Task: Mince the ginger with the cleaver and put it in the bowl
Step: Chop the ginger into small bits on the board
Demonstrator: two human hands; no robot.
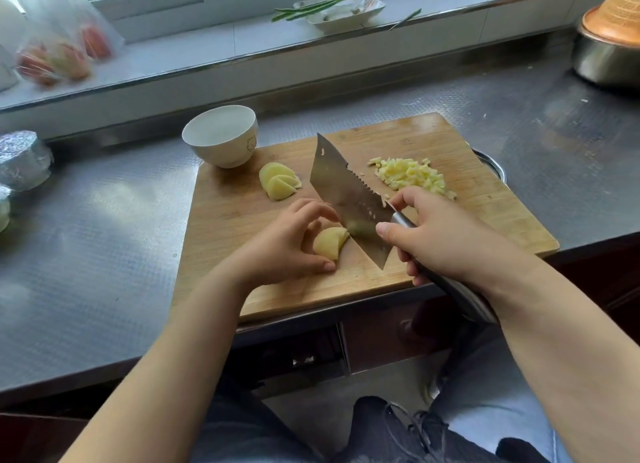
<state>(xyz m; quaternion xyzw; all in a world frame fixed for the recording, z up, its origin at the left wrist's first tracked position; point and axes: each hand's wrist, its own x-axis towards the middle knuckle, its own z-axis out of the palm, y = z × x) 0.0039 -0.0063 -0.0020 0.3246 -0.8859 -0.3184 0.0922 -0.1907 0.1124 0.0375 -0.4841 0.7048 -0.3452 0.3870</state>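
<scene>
On the wooden cutting board (433, 140), my left hand (287, 248) holds a small stack of ginger slices (330, 242) with curled fingers. My right hand (446, 234) grips the steel cleaver (343, 192) by its handle, thumb on the blade's side. The blade stands on the board right against the held ginger. A second fan of ginger slices (278, 180) lies further back. A pile of minced ginger (412, 177) sits to the right of the blade. The white bowl (221, 135) stands at the board's back left corner, with nothing in it.
The board lies on a steel counter (104, 220), overhanging its front edge. A metal pot with an orange lid (606, 50) stands at back right. Foil-wrapped items (22, 164) sit at far left. On the windowsill are bagged produce (59, 54) and a white dish with green stalks (343, 7).
</scene>
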